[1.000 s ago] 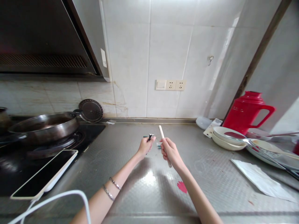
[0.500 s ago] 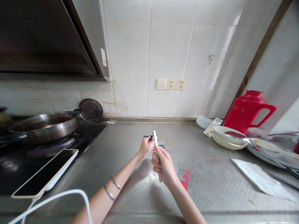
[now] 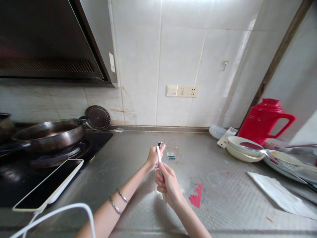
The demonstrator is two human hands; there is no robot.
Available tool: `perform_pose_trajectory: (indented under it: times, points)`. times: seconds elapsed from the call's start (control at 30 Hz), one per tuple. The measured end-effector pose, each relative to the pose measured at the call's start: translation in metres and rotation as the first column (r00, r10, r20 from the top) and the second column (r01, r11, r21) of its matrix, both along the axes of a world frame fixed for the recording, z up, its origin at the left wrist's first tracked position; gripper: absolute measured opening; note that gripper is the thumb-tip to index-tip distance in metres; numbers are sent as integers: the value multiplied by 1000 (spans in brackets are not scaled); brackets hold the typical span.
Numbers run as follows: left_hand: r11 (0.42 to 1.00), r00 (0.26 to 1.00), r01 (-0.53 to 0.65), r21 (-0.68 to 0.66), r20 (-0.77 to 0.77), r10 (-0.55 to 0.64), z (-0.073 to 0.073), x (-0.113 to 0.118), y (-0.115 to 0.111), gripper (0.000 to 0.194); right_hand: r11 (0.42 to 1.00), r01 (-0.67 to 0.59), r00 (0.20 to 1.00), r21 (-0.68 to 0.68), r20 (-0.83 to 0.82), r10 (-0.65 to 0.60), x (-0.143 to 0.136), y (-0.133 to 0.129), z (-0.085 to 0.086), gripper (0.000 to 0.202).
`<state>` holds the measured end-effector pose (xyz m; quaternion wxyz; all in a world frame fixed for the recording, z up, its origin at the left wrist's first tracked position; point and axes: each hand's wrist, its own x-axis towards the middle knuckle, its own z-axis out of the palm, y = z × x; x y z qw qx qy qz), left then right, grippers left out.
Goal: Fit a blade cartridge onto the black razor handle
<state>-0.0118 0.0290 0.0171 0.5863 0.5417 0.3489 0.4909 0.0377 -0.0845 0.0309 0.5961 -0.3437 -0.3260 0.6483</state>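
In the middle of the view my right hand [image 3: 167, 183] is closed around a slim white handle [image 3: 158, 153], which slants up and slightly left. My left hand [image 3: 153, 157] is just beyond it, fingers pinched on a small black piece with a silvery crossbar on top [image 3: 159, 144], which looks like a razor head. The tip of the handle is close to that piece; whether they touch I cannot tell. Right of my left hand, a small clear case with dark green strips [image 3: 171, 156] lies on the metal counter [image 3: 213, 172].
At left, a phone [image 3: 48, 185] with a white cable [image 3: 74, 205] overlaps the stove's edge, near a steel pan [image 3: 53, 134]. Right are stacked bowls [image 3: 244, 155], a red thermos [image 3: 262, 120] and a white paper [image 3: 279, 193]. A torn red patch [image 3: 196, 196] marks the counter.
My right hand and the white handle have shifted left and a little toward me. The black piece now shows its silvery crossbar upward. The clear case is now uncovered beside my left hand.
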Motion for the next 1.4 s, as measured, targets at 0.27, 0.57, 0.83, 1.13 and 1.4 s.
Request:
perform_pose_trajectory:
  times: [0.27,0.57,0.83,1.13,1.4]
  points:
    - [999,1000,2,37,-18,-1,-4,-1,5,48,999,46,999,11,-4,-46,3,5,3,43]
    - [999,1000,2,44,14,-3,-2,-2,2,47,1000,12,999,8,-46,-11,5,10,9,44]
    - [975,987,-83,206,-121,109,-8,-11,19,45,969,29,954,243,284,-100,30,17,23,35]
    - [912,958,-99,397,-210,196,-16,-20,27,50,939,-321,374,127,928,3,127,88,67,46]
    - [910,958,-73,408,-226,178,-24,-16,28,30,870,-491,253,39,963,99,115,99,64,52]
